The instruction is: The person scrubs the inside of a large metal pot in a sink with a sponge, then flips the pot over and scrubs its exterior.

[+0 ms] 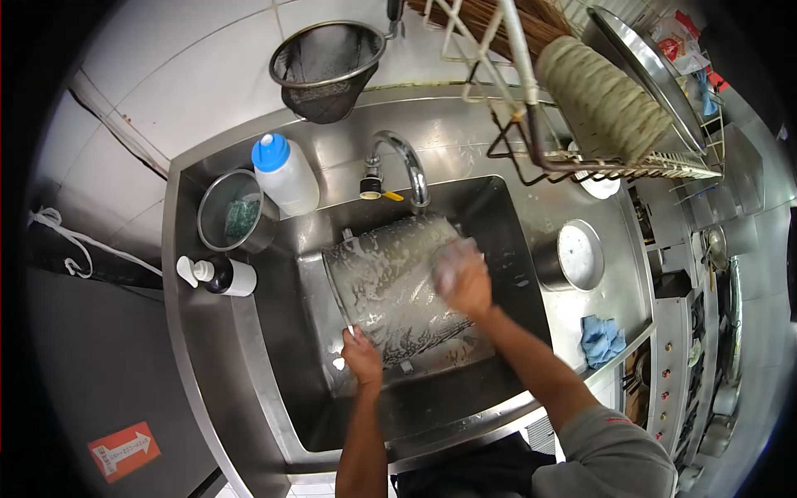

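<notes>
A soapy metal panel [394,278] with a raised rim lies tilted in the steel sink [286,365], beneath the curved faucet [411,170]. My left hand [363,357] is closed around the near-left edge of the panel. Foam and wet streaks cover much of its surface. Over the panel's right part, my right hand [465,278] presses down with curled fingers. Motion blur and suds hide what those fingers hold, if anything.
Left of the faucet stand a blue-capped bottle [286,178], a steel pot [217,212] with a green scouring pad, and a pump bottle [224,275]. On the right are a steel container [577,256] and blue cloth [602,340]. A wire rack [531,108] overhangs the counter; a strainer [328,66] hangs behind.
</notes>
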{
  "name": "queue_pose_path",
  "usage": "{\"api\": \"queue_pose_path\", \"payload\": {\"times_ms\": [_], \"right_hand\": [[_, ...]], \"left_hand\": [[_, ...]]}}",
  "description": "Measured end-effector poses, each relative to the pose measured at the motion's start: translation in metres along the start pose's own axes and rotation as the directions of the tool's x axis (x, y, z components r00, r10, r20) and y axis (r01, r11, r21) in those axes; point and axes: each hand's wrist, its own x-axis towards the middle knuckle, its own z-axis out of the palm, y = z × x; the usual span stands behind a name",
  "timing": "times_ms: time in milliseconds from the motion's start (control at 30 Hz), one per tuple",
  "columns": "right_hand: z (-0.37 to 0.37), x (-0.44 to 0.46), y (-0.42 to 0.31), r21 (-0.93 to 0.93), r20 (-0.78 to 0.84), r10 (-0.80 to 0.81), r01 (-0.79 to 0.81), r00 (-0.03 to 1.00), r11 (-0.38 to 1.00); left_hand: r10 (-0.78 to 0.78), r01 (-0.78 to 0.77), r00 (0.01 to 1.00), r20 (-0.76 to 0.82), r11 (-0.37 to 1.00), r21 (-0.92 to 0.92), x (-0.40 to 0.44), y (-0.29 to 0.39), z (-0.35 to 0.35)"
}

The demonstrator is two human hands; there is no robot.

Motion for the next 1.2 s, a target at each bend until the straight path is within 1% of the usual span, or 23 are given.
{"api": "queue_pose_path", "payload": {"times_ms": [33,67,100,167,233,300,333,400,433,467,500,567,600,633,800,867,900,933,967,1033,1100,1167,1200], "right_hand": [[0.027,0.005,0.033,0.095,-0.305,0.137,-0.113,0.942,0.989],[0.015,0.024,0.039,0.24,-0.053,0.541,-0.515,0.839,0.823],[0.02,0.019,0.034,0.234,-0.05,0.533,-0.509,0.845,0.828],[0.049,0.001,0.011,-0.218,-0.222,0.031,-0.081,0.975,0.973],[0.053,-0.025,-0.07,-0.023,0.22,-0.097,0.104,0.971,0.994],[0.042,-0.04,-0.128,0.206,0.218,-0.266,0.222,0.939,0.953],[0.042,-0.03,-0.122,0.207,0.214,-0.262,0.219,0.941,0.954],[0.043,0.009,-0.08,-0.023,0.123,-0.259,0.263,0.958,0.964],[0.1,0.017,-0.014,-0.184,-0.215,-0.149,0.109,0.965,0.977],[0.065,0.056,0.001,-0.106,-0.076,0.203,-0.21,0.976,0.972],[0.03,0.087,0.009,-0.074,0.084,0.524,-0.519,0.848,0.851],[0.035,0.081,0.014,-0.026,0.127,0.543,-0.545,0.83,0.838],[0.045,0.058,-0.003,-0.045,-0.062,0.308,-0.311,0.949,0.949],[0.053,0.034,-0.022,-0.112,-0.236,0.034,-0.062,0.971,0.992],[0.033,-0.026,-0.115,0.043,0.142,-0.369,0.367,0.918,0.929],[0.069,0.011,-0.058,0.023,0.075,-0.177,0.176,0.981,0.984],[0.088,0.038,-0.028,-0.501,0.0,0.092,-0.079,0.996,0.862],[0.061,0.086,-0.009,-0.19,0.169,0.396,-0.365,0.902,0.911],[0.056,0.111,0.014,-0.358,0.252,0.452,-0.351,0.856,0.865],[0.059,0.108,0.011,-0.336,0.253,0.451,-0.359,0.856,0.87],[0.055,0.068,-0.037,-0.285,0.177,0.176,-0.12,0.968,0.951],[0.079,0.028,-0.08,-0.171,0.008,-0.25,0.248,0.968,0.953],[0.079,0.03,-0.112,-0.119,0.056,-0.23,0.236,0.972,0.965]], "left_hand": [[-0.029,0.029,0.999,-0.023,1.0,-0.011,-0.004,-0.007,0.004],[-0.041,0.041,0.999,-0.026,0.999,-0.025,-0.009,-0.008,0.006],[0.008,-0.01,1.0,-0.018,0.997,-0.075,-0.014,-0.011,0.004],[0.072,-0.075,0.997,-0.031,0.989,-0.13,-0.007,-0.006,0.002],[0.139,-0.137,0.99,-0.01,0.958,-0.252,-0.003,-0.001,0.0],[0.083,-0.069,0.995,0.059,0.975,-0.21,0.004,-0.006,-0.001],[0.098,-0.081,0.993,0.073,0.976,-0.204,0.006,-0.002,-0.004],[0.179,-0.172,0.983,0.041,0.975,-0.144,0.006,-0.012,-0.001],[0.169,-0.162,0.985,0.038,0.976,-0.144,0.004,-0.011,-0.001],[0.086,-0.075,0.992,0.087,0.989,-0.129,0.005,-0.004,-0.003],[0.008,0.006,0.991,0.136,0.995,-0.104,0.005,-0.002,-0.007],[0.092,-0.081,0.992,0.083,0.989,-0.127,0.004,-0.024,0.0],[0.121,-0.109,0.989,0.087,0.985,-0.13,0.004,-0.026,0.0],[0.149,-0.136,0.985,0.09,0.981,-0.135,0.003,-0.026,0.0],[0.118,-0.087,0.983,0.14,0.974,-0.207,0.0,-0.015,-0.009],[0.146,-0.123,0.984,0.101,0.971,-0.206,-0.001,-0.02,-0.005],[0.127,-0.107,0.988,0.092,0.974,-0.201,-0.002,-0.023,-0.002],[0.13,-0.105,0.986,0.106,0.97,-0.219,-0.005,-0.026,-0.002],[0.143,-0.112,0.983,0.118,0.965,-0.237,-0.005,-0.028,-0.003],[0.14,-0.109,0.981,0.131,0.97,-0.217,-0.004,-0.04,-0.003],[0.123,-0.094,0.984,0.13,0.973,-0.211,-0.01,-0.047,0.003],[0.276,-0.276,0.961,0.004,0.961,-0.006,-0.015,-0.053,0.003],[0.281,-0.281,0.96,0.004,0.96,0.001,-0.016,-0.055,0.001]]}}
